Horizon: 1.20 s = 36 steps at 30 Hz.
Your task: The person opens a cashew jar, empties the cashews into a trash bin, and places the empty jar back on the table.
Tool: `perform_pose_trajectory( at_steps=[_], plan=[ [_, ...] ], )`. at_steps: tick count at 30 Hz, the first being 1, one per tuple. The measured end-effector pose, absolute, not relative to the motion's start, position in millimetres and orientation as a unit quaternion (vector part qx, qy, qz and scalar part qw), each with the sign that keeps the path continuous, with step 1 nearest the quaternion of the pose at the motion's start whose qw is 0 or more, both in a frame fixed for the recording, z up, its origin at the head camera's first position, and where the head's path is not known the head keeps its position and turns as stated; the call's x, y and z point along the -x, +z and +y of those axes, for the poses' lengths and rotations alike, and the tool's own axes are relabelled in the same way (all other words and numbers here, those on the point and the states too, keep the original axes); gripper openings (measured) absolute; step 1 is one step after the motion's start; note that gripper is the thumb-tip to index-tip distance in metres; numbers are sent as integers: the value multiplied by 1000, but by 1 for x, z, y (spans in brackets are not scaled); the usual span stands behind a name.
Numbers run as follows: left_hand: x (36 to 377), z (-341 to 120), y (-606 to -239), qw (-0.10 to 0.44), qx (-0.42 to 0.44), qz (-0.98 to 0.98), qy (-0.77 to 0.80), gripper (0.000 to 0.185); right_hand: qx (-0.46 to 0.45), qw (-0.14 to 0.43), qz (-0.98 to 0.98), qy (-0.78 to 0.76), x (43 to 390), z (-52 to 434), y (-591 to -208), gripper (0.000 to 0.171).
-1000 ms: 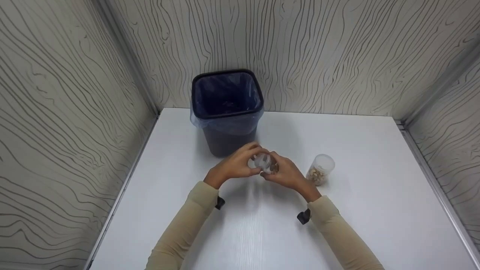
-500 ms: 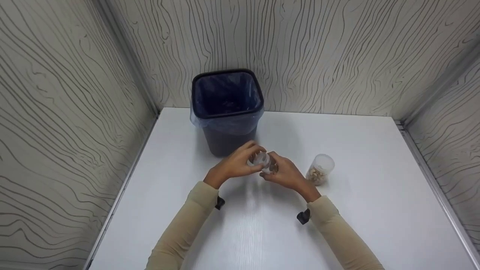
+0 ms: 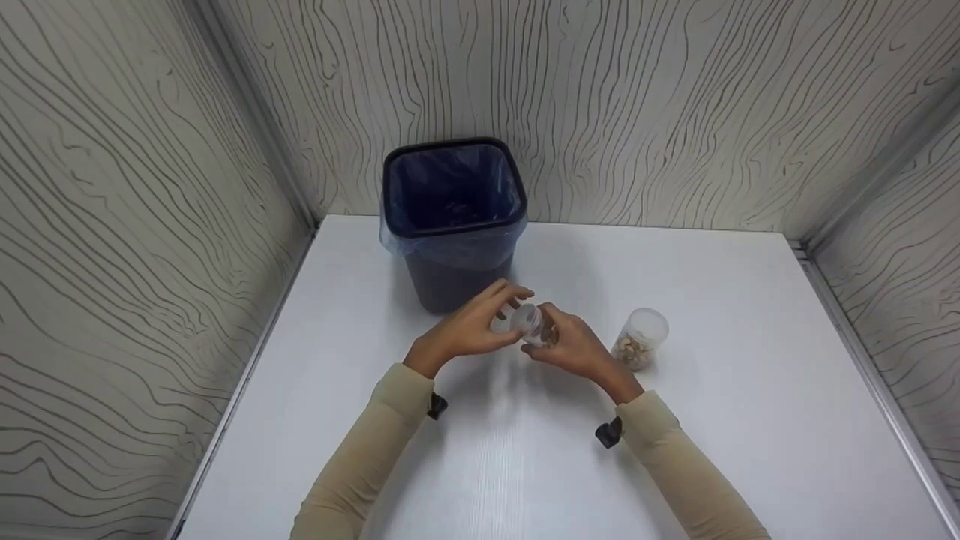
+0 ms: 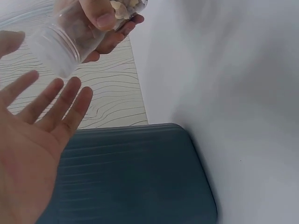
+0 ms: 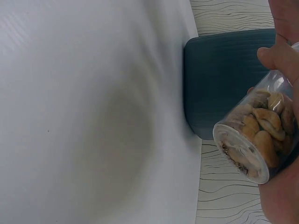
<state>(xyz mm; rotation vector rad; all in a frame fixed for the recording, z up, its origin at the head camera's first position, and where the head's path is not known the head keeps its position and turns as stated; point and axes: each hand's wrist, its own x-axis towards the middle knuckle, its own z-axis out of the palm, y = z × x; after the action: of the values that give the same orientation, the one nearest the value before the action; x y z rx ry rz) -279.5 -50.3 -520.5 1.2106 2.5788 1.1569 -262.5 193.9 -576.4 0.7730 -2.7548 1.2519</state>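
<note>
Bright, even light from above, with a soft shine streak on the white table and faint grey shadows under the arms and beside the bin. Sharp in the head view, walls bent a little at the edges. Blurry up close in both wrist views, mostly the left hand and the jar.

A dark bin with a blue liner is standing at the back of the white table. A second clear jar holding nuts is sitting to its right
</note>
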Motion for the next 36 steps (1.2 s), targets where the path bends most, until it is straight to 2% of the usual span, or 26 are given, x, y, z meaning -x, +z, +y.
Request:
perform_pose_trajectory(
  at_steps=[7, 18, 36],
  plan=[
    [279, -49, -520, 3, -444, 819, 363, 57, -235, 1, -881, 409, 262, 193, -575, 60],
    [276, -45, -522, -2, -463, 807, 366, 57, -234, 1, -887, 398, 261, 193, -576, 52],
    [278, -46, -522, 3, -437, 826, 355, 50, -243, 11, -881, 406, 261, 192, -580, 58]
  ],
)
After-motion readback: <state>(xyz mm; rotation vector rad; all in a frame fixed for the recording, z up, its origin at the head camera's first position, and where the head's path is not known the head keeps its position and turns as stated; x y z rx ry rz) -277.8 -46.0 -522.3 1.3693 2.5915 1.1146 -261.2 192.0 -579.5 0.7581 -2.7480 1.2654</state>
